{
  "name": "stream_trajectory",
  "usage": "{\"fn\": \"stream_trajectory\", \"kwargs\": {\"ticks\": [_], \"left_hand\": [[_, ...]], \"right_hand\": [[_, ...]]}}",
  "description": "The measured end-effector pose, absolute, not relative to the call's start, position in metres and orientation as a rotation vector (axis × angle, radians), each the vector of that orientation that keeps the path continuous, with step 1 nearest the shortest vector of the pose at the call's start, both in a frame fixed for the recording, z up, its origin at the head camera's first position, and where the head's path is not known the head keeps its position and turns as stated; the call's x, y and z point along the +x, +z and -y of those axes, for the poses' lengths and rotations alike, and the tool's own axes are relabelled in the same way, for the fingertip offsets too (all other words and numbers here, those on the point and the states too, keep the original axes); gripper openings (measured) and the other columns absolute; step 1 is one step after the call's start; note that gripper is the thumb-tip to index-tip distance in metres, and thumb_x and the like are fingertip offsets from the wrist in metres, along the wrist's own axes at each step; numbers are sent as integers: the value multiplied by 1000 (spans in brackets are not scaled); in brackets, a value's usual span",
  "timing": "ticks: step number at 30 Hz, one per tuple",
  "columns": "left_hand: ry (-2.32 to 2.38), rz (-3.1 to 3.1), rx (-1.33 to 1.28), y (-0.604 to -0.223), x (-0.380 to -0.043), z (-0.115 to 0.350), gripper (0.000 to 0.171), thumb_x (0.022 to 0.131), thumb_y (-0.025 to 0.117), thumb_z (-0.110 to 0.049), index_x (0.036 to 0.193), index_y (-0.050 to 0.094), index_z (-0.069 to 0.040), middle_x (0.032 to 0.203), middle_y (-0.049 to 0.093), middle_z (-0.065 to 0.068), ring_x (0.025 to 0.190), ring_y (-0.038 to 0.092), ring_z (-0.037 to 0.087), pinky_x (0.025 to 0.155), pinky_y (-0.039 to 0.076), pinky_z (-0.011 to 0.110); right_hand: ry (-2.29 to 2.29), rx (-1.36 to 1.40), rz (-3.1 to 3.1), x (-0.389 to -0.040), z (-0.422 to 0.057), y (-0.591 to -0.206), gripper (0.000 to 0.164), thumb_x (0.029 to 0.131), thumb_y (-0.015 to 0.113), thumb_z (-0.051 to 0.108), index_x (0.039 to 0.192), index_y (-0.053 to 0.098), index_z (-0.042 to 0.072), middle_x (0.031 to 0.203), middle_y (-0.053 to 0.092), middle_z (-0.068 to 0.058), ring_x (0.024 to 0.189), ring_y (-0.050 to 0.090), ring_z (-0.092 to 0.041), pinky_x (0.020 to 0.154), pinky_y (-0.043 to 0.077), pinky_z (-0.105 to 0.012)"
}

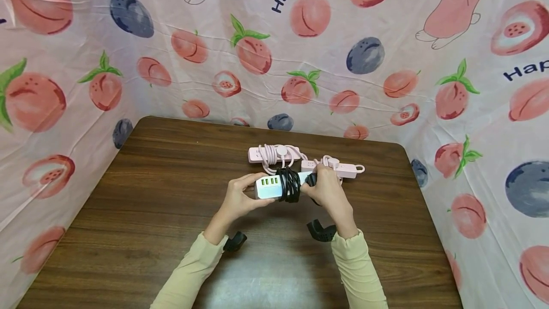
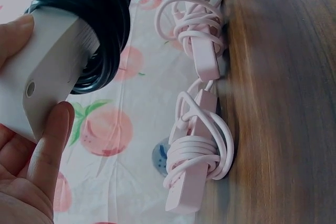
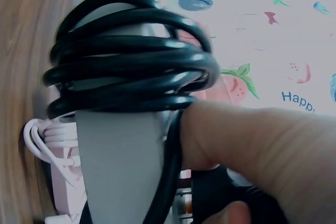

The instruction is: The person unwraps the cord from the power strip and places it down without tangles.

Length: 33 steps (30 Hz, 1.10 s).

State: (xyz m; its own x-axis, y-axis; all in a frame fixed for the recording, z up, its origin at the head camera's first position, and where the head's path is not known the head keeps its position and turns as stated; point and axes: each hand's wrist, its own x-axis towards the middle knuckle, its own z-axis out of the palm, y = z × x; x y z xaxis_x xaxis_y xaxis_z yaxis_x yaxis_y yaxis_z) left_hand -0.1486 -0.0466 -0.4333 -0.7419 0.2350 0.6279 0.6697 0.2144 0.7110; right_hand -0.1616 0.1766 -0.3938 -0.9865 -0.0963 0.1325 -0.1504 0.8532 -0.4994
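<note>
A white power strip [image 1: 268, 188] with green USB ports is held up over the table, a black cord [image 1: 289, 185] coiled several times round its middle. My left hand [image 1: 242, 195] grips the port end, thumb and fingers on opposite sides. At the other end my right hand [image 1: 329, 192] holds the cord's black plug [image 1: 311, 180] against the strip. The right wrist view shows the thumb [image 3: 231, 135] beside a run of black cord [image 3: 170, 166]. Behind lie two pink power strips [image 2: 189, 187] [image 1: 347, 170] with their pink cords wound round them.
The dark wooden table [image 1: 171, 194] carries the pink strips near its back edge. A fruit-patterned cloth [image 1: 274, 51] hangs behind the table and along both sides. A black camera mount [image 1: 321, 231] sits at the right wrist, another [image 1: 235, 241] at the left.
</note>
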Motion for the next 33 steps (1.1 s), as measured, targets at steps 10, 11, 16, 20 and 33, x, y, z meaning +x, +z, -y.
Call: {"fn": "stream_trajectory", "kwargs": {"ticks": [10,11,16,20,33], "left_hand": [[-1559,2105,-855,-432,-151,45,52,53,86,10,100,63,15,93,66,27,77,63,38,60,55,40],[-1560,2105,-857,-432,-151,45,53,53,86,10,100,63,15,93,66,27,78,64,38,60,55,40],[-1550,2131,-845,-432,-153,48,54,53,86,10,102,63,15,95,66,26,79,64,36,61,56,36],[-1556,2145,-826,-433,-153,49,53,53,86,9,101,63,14,93,66,27,78,64,37,59,55,40],[-1570,2129,-816,-435,-151,46,51,53,86,9,98,64,15,91,66,27,75,64,35,58,55,42]], "right_hand": [[679,162,2859,-158,-171,-395,30,66,77,11,83,60,-7,78,59,-21,72,58,-33,61,49,-47],[656,168,2841,-157,-170,-396,30,66,77,11,83,60,-8,78,60,-22,73,59,-35,61,49,-48],[637,207,2759,-159,-167,-398,30,64,79,11,79,59,-7,76,60,-22,72,60,-37,61,50,-49],[691,238,2782,-162,-170,-398,30,63,78,10,79,56,-4,74,59,-18,71,57,-33,61,48,-46],[762,272,2902,-168,-178,-400,28,63,73,10,79,52,2,69,52,-9,67,48,-24,54,43,-35]]}}
